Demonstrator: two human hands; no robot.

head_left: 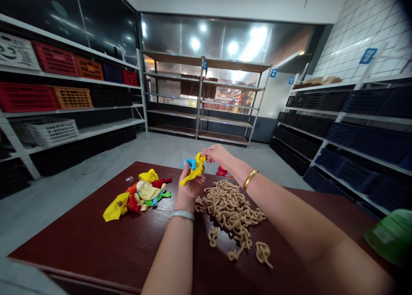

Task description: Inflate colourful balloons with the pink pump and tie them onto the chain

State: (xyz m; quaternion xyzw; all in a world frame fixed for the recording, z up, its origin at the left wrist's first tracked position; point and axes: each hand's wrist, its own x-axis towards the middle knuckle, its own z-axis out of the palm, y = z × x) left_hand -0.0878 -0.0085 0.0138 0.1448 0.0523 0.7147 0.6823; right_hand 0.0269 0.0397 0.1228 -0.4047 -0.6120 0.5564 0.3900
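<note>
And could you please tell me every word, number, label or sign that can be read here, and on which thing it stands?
"4": on a blue tag at the right end of the back rack.
Perhaps "3", not certain: on the smaller blue tag beside it.
Too blurred to read: the large blue sign at right.
Too small to read: the shelf-edge labels.
No readable words or brands.
</note>
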